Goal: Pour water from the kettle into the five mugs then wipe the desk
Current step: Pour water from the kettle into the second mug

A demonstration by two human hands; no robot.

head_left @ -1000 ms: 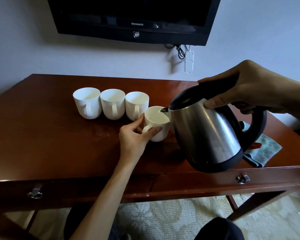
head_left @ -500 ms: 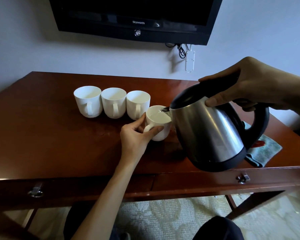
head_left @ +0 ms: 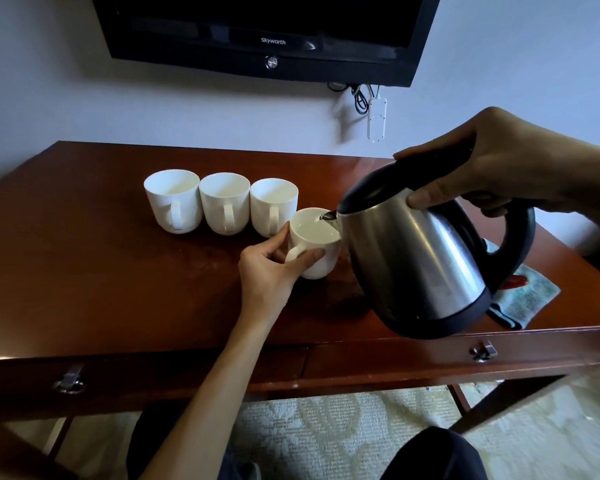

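Head view. What's at the middle of it?
— A steel kettle (head_left: 416,258), held above the desk (head_left: 101,271) and tipped left, its spout over the rim of a white mug (head_left: 314,244).

Who has the kettle?
— The right hand (head_left: 492,168): fingers curled round the black handle, thumb pressed against the body just below the lid.

And the mug?
— It stands on the desk. The left hand (head_left: 267,271) grips it, thumb and fingers wrapped around the side by the handle. Pale liquid shows inside.

Other mugs?
— Three white ones in a row, handles facing the camera: left mug (head_left: 173,200), middle mug (head_left: 224,202), right mug (head_left: 273,206), the last just beside the gripped one.

Anything else?
— A greenish cloth (head_left: 527,299) lies behind the kettle on the right; a black television (head_left: 257,29) hangs on the wall.
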